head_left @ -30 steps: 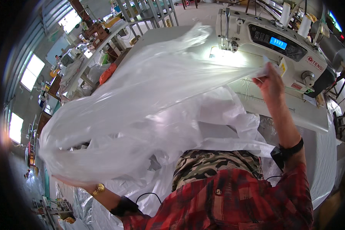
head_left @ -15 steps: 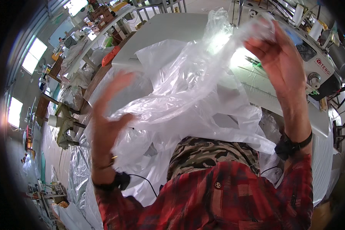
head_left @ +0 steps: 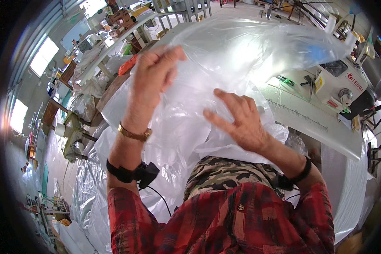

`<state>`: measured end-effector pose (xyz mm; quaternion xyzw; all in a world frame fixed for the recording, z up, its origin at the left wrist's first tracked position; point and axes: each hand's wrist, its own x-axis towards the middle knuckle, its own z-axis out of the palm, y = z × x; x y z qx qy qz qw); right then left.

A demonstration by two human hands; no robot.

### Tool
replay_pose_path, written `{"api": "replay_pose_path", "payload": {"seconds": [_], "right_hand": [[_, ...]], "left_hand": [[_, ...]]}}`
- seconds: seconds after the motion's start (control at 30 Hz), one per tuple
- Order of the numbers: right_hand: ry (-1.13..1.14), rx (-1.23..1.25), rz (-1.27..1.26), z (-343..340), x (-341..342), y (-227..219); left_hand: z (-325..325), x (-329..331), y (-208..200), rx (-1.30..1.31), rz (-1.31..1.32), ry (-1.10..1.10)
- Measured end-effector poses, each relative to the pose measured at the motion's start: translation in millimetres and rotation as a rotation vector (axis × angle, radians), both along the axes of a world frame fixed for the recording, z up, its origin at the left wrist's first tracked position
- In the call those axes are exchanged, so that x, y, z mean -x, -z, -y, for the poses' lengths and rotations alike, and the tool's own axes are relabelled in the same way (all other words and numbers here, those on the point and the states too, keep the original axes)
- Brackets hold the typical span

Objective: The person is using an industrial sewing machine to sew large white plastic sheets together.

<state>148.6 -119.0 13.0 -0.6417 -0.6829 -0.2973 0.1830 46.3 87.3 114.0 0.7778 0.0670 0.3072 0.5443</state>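
Note:
A large sheet of clear plastic film point(head_left: 216, 38) billows over the table, its far end fanned out to the right. My left hand point(head_left: 152, 74) is raised at the film's left side with fingers curled in, apparently pinching its edge; the fingertips are partly hidden. Lower and to the right, my right hand point(head_left: 243, 122) is open over the film, thumb and fingers apart, holding nothing. More whitish plastic point(head_left: 169, 135) hangs in folds from the table towards my lap, under both hands.
A sewing machine point(head_left: 340, 82) stands at the table's right, with a dark handwheel side. Green-handled snips point(head_left: 285, 80) lie beside it on the pale tabletop point(head_left: 300, 112). A wooden stool point(head_left: 74, 135) is at the left, and a cluttered bench point(head_left: 101, 55) runs along the far left.
The bunched film has spread wide across the table to the right. My right hand has let go of it and come down to the middle; my left hand has risen and its fingers have curled.

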Motion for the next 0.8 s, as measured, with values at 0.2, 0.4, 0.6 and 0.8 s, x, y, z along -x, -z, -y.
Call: {"api": "replay_pose_path", "payload": {"seconds": [0.2, 0.4, 0.6, 0.8], "right_hand": [[-0.135, -0.082, -0.452, 15.5, -16.9, 7.9], [-0.015, -0.259, -0.152, -25.5, 8.7, -14.9], [-0.107, -0.431, -0.044, -36.3, -27.4, -20.3], [-0.201, 0.148, 0.007, 71.5, -8.2, 9.8]], "left_hand": [[-39.4, 5.7, -47.8, -0.11, 0.102, -0.113], [22.2, -12.4, -40.6, 0.105, -0.054, 0.005], [-0.7, -10.7, -62.2, -0.279, 0.32, 0.167], [-126.4, -2.5, -93.1, -0.355, 0.074, -0.275]]}}
